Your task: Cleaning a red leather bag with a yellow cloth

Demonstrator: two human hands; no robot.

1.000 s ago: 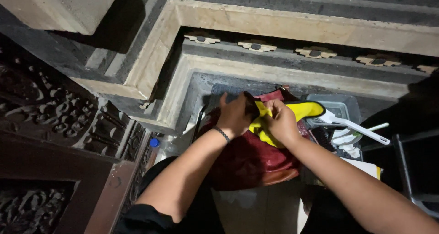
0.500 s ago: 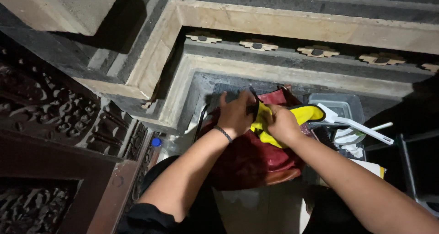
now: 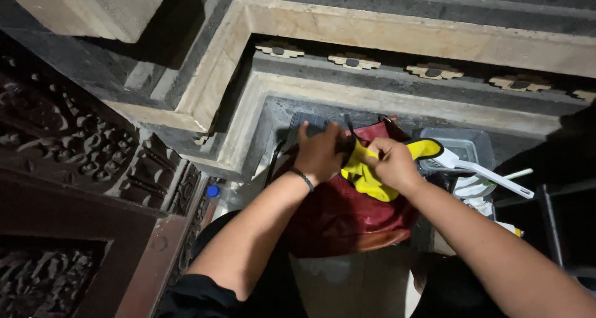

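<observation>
A dark red bag (image 3: 344,218) sits on the floor in a stone corner, its mouth facing up. My left hand (image 3: 320,151) grips the bag's upper rim by the black strap, a dark band on its wrist. My right hand (image 3: 391,164) pinches a yellow cloth with black trim (image 3: 372,181) that lies across the bag's mouth. The cloth's far end (image 3: 425,148) sticks out to the right. The inside of the bag is hidden.
A clear plastic tray (image 3: 462,145) stands right of the bag, with a white long-handled tool (image 3: 490,178) across it. A bottle with a blue cap (image 3: 213,191) lies at the left. Carved dark wood (image 3: 68,169) fills the left side; stone steps (image 3: 385,38) rise behind.
Both hands stay on the bag and cloth; the yellow cloth has bunched a little more at the bag's mouth. The view has shifted slightly.
</observation>
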